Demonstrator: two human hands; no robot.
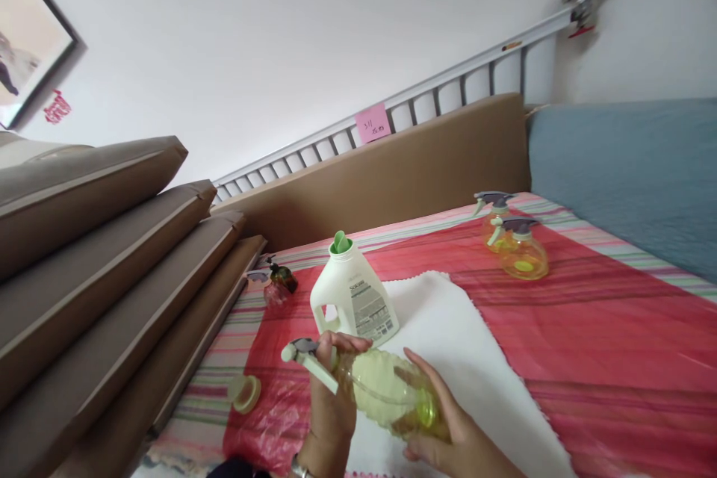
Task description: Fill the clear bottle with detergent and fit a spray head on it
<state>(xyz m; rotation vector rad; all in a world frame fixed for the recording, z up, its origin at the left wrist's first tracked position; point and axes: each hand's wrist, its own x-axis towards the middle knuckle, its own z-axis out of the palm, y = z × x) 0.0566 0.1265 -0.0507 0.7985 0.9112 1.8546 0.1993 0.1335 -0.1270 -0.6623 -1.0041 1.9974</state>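
A clear yellowish spray bottle (386,392) lies tilted on its side in the air between my hands, its grey and pale green trigger head pointing left. My left hand (334,396) is wrapped round its neck end, just behind the trigger. My right hand (448,418) grips the base end, where a bright yellow-green patch shows. Right behind them stands a large white jug (355,291) with a handle, a printed label and a green spout in its uncapped mouth. Under the bottle spreads a white cloth (459,336). To the left lies a pale green cap (245,393).
Two more yellow spray bottles (523,258) stand at the right rear on the red sheet (605,336). A pinkish spray bottle (274,291) and a dark pump bottle (284,278) stand at the left rear. Stacked brown cushions (106,269) rise at the left; a blue cushion (621,179) borders the right.
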